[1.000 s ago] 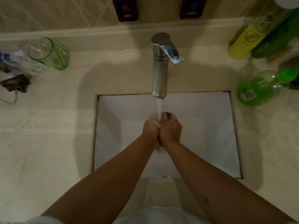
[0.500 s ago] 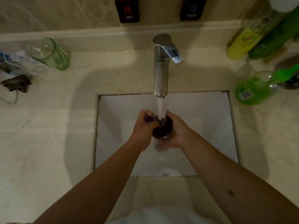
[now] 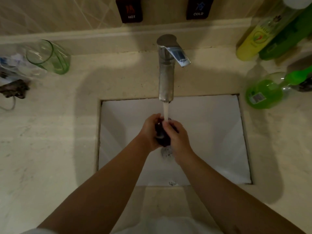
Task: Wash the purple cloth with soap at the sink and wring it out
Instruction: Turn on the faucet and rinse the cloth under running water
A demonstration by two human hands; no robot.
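I see both hands over the white sink point(image 3: 211, 132), under the running faucet point(image 3: 166, 71). My left hand point(image 3: 149, 132) and right hand point(image 3: 177, 137) are closed around the bunched purple cloth point(image 3: 163, 139); the water stream point(image 3: 165, 112) lands on it. A green glass point(image 3: 49, 56) stands on the counter point(image 3: 50, 141) at left.

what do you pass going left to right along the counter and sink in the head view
green glass → left hand → purple cloth → right hand → round green bottle. The faucet stands above the hands and the tall bottles overlap, so those are left out.
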